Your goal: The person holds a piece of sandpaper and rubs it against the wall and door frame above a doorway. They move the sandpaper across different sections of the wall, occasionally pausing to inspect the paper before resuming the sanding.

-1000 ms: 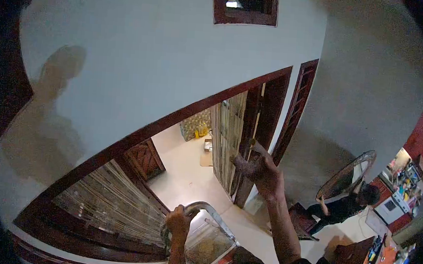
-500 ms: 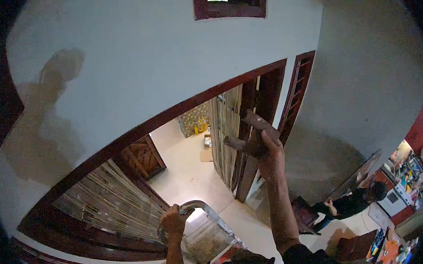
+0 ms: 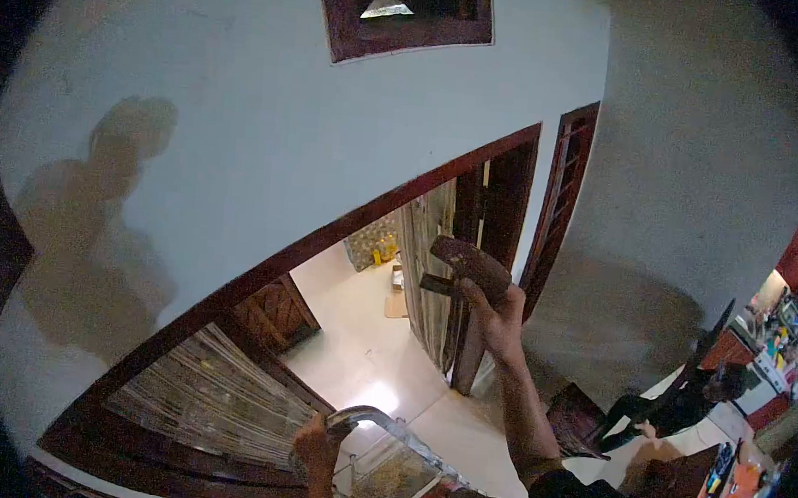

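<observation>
My right hand [image 3: 503,323] is raised in front of the door frame, fingers closed around a dark brown piece [image 3: 472,263] with two blunt prongs pointing left; its exact kind I cannot tell. Lower left, my left hand [image 3: 316,442] grips the curved metal rail of a stepladder [image 3: 404,434]. Below that rail shows a worn, stained step. Behind both hands is a doorway with a dark red-brown frame [image 3: 364,217]. String curtains [image 3: 213,389] hang in it, bunched on its right side and spread out at the left.
At right, a seated person in dark clothes [image 3: 674,421] holds a long dark piece [image 3: 712,340]. Near them stands a table [image 3: 679,477] with tools and an orange item. A cluttered counter [image 3: 781,350] lies beyond. Above the doorway is a small framed opening [image 3: 410,18].
My right hand and the brown piece have shifted slightly left and down, and the piece has turned. The seated person's long piece is more upright. My left hand stays on the rail.
</observation>
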`<state>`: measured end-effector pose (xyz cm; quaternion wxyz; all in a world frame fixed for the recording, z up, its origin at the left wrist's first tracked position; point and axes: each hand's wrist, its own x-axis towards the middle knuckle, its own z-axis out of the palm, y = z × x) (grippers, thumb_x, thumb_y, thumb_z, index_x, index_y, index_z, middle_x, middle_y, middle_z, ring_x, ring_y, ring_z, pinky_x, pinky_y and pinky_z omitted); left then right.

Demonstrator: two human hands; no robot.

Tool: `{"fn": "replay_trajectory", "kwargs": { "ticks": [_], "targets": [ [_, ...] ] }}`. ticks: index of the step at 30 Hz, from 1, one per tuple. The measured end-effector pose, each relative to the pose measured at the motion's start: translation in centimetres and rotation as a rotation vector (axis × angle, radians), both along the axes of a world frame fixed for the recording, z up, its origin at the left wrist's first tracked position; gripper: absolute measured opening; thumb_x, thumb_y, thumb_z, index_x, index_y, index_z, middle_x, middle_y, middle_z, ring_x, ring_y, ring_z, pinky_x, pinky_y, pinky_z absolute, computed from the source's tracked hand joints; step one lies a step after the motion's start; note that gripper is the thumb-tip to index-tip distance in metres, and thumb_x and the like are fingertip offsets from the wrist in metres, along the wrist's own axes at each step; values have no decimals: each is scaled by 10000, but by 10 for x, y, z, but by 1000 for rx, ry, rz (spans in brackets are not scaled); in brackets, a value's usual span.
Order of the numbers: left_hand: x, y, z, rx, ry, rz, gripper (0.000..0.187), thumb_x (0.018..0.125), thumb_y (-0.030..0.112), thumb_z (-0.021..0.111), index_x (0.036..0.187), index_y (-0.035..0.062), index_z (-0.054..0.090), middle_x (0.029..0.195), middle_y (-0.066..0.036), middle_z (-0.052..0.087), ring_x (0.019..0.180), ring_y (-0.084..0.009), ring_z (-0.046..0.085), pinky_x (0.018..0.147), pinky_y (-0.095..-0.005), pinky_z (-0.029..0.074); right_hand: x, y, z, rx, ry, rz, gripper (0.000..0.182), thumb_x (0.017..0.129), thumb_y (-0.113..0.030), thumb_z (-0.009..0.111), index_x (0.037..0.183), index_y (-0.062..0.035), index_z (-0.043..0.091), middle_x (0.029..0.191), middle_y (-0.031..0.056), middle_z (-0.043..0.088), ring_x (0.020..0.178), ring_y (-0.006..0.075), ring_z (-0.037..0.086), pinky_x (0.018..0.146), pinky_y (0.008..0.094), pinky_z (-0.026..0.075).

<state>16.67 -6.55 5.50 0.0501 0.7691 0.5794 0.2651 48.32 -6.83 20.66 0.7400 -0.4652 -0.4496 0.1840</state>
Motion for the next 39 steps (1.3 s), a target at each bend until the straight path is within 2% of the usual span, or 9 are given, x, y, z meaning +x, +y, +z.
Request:
{"fn": "replay_trajectory", "kwargs": {
  "ticks": [4, 7, 16, 22, 23, 25, 31, 35, 39],
  "targets": [
    [-2, 7, -20, -71, 68, 110, 655, 614, 678, 689, 838, 64, 642, 748, -143, 649, 714, -355, 636, 632, -450, 483, 2, 4, 16, -100, -40, 1, 281, 891, -47, 564, 1164, 22, 575, 1112, 81, 635, 1001, 179, 587, 913, 295, 447],
    [-1, 10, 2, -286, 39, 103, 758, 546, 724, 700, 917, 64, 663, 803, -163, 667, 768, -361, 649, 674, -448, 501, 7, 14, 31, -96, 204, 73, 309, 894, -52, 519, 1192, 19, 558, 1156, 97, 618, 1035, 185, 579, 906, 306, 449],
    [-2, 14, -6, -346, 51, 129, 774, 522, 724, 717, 919, 61, 668, 798, -178, 671, 768, -363, 656, 682, -456, 505, 25, 112, 76, -85, -358, -428, 505, 796, -76, 572, 1289, -13, 481, 1282, 177, 529, 1117, 297, 542, 964, 356, 421],
    [-2, 14, -9, -254, 35, 163, 719, 524, 693, 737, 878, 71, 671, 798, -163, 674, 734, -352, 658, 653, -444, 507, 12, 173, 47, 203, -704, -748, 535, 797, -6, 537, 1321, -26, 429, 1341, 231, 426, 1227, 447, 387, 1049, 537, 274],
    [0, 12, -4, -257, 33, 166, 719, 524, 693, 737, 878, 71, 671, 798, -163, 674, 734, -352, 658, 653, -444, 507, 12, 177, 46, 203, -706, -744, 535, 797, -6, 537, 1321, -26, 429, 1341, 231, 426, 1227, 447, 387, 1049, 537, 274],
    [8, 5, 27, -342, 58, 130, 437, 742, 464, 685, 922, 66, 655, 802, -169, 657, 771, -354, 641, 688, -449, 495, 10, 176, 49, 203, -724, -825, 421, 865, -8, 494, 1285, -6, 483, 1320, 243, 428, 1200, 408, 412, 1011, 466, 344],
    [5, 4, 18, -232, 119, 111, 500, 693, 529, 703, 881, 69, 647, 796, -167, 655, 748, -354, 643, 669, -444, 492, 12, 187, 59, 216, -655, -907, 349, 844, 12, 504, 1190, 14, 548, 1189, 235, 485, 1088, 402, 462, 931, 475, 386],
    [-7, 14, -26, -402, 133, 115, 547, 667, 575, 712, 865, 70, 638, 798, -167, 652, 748, -348, 643, 651, -446, 489, 12, 180, 45, 219, -760, -918, 306, 834, 17, 503, 1130, 25, 579, 1146, 218, 494, 1033, 393, 464, 853, 460, 384],
    [1, 17, 2, -345, 112, 94, 573, 641, 585, 733, 866, 67, 634, 800, -156, 652, 726, -331, 639, 633, -446, 486, 5, 185, 74, 251, -621, -873, 299, 823, 18, 513, 1113, 30, 585, 1099, 200, 501, 1013, 379, 470, 858, 452, 377]
  ]
}}
